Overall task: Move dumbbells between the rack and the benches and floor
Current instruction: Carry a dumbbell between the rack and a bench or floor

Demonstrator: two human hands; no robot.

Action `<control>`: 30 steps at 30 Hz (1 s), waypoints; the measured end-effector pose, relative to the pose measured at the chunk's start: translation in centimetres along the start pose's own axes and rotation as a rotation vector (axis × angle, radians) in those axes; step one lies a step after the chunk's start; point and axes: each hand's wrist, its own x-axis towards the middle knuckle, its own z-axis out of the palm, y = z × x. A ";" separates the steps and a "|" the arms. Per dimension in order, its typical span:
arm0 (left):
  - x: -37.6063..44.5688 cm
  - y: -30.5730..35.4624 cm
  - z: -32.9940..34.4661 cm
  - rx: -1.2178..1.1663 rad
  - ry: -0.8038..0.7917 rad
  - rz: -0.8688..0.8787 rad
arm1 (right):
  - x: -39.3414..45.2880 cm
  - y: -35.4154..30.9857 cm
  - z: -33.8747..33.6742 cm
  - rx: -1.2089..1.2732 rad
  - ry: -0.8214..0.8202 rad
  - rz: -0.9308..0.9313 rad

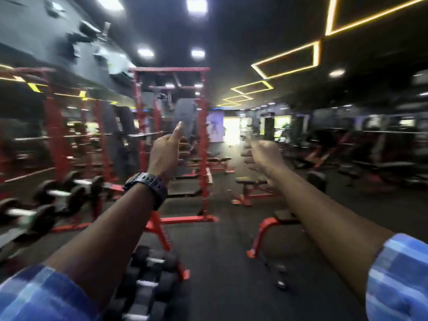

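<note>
Arms in blue checked sleeves reach out forward over a dark gym floor point(220, 262), and the whole view is smeared with motion blur. The left hand point(165, 151) is raised at the centre, its thumb pointing up and the other fingers curled in; its grip is closed on nothing. A black wristwatch point(148, 185) sits on that wrist. The right hand point(260, 154) is held at about the same height just to the right, holding nothing; it is too blurred to tell whether its grip is closed or slack. Dumbbells point(58, 195) with dark heads and pale handles lie in rows on a rack at the left edge. More dumbbells point(148, 281) lie stacked in the near centre, below the left forearm, beside a red frame foot. One small dumbbell point(281, 276) lies on the floor to the right of them, near the foot of a red-framed bench point(275, 223). A second bench point(251, 184) stands farther off, behind the right forearm. A tall red power rack point(203, 140) stands in the middle distance behind the left hand, with more red frames along the left wall. Yellow light strips point(287, 61) outline rectangles on the dark ceiling at the right.
</note>
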 end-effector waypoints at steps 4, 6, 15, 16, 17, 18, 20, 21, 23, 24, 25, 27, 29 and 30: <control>2.8 -3.6 9.8 -0.121 -0.159 -0.003 | 2.7 3.8 -7.9 -0.058 0.136 0.066; 4.4 -5.5 13.9 -0.149 -0.229 -0.015 | 4.6 5.6 -10.8 -0.086 0.207 0.078; 14.4 -15.1 25.8 -0.204 -0.408 -0.109 | 13.6 14.0 -14.7 -0.187 0.370 0.196; 15.2 -16.8 27.0 -0.210 -0.423 -0.131 | 14.5 15.3 -14.8 -0.199 0.379 0.220; 15.8 -18.7 28.1 -0.208 -0.432 -0.157 | 15.2 16.6 -15.0 -0.212 0.390 0.243; 16.4 -20.5 29.2 -0.200 -0.439 -0.182 | 15.8 17.9 -15.2 -0.218 0.394 0.264; 17.2 -24.7 31.8 -0.183 -0.467 -0.246 | 17.1 21.5 -15.7 -0.221 0.406 0.318; 17.4 -26.9 33.2 -0.174 -0.485 -0.283 | 17.8 23.6 -16.0 -0.223 0.415 0.346; 17.5 -31.0 35.8 -0.166 -0.511 -0.362 | 19.1 27.9 -16.6 -0.221 0.424 0.399; 17.5 -33.3 37.3 -0.161 -0.519 -0.402 | 19.9 30.5 -17.0 -0.211 0.421 0.428; 17.7 -35.4 38.8 -0.150 -0.521 -0.439 | 21.0 32.9 -17.3 -0.201 0.418 0.458; 18.3 -40.1 41.8 -0.129 -0.527 -0.498 | 23.6 38.5 -18.2 -0.195 0.409 0.514; 19.1 -44.4 44.4 -0.096 -0.543 -0.546 | 26.0 44.1 -18.8 -0.184 0.397 0.567; 19.9 -46.4 45.9 -0.084 -0.538 -0.579 | 27.5 46.9 -19.2 -0.172 0.394 0.601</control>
